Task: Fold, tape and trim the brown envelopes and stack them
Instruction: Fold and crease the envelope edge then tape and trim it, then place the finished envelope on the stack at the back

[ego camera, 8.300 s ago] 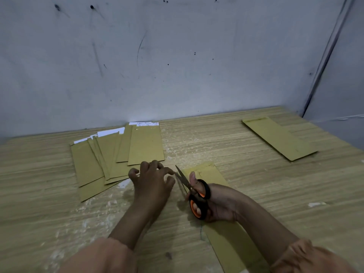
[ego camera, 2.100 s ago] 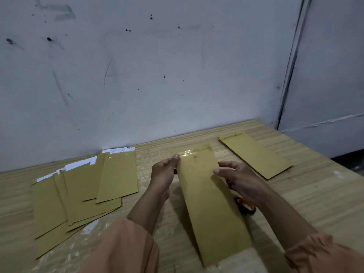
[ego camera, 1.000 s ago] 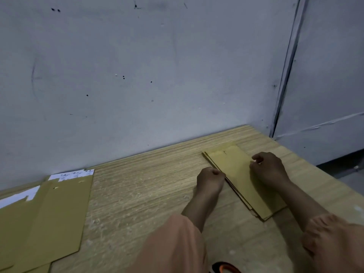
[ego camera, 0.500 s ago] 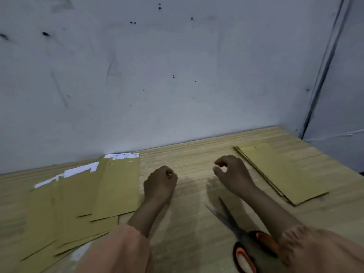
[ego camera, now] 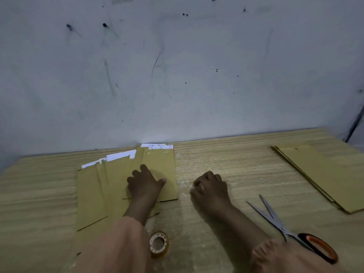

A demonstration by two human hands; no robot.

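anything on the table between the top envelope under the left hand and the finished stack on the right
Nothing tall. The left hand rests on the top envelope. Toward the finished stack lie the right hand and, nearer the person, open scissors, flat on the table.

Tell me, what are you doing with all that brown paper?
A person is making brown envelopes at a wooden table. The left hand rests flat on the fanned pile of unfinished envelopes, reaching for the top one. The right hand sits loosely curled on the bare table, holding nothing. The tape roll and the open scissors lie nearby, unused. A neat stack of finished envelopes waits at the right.
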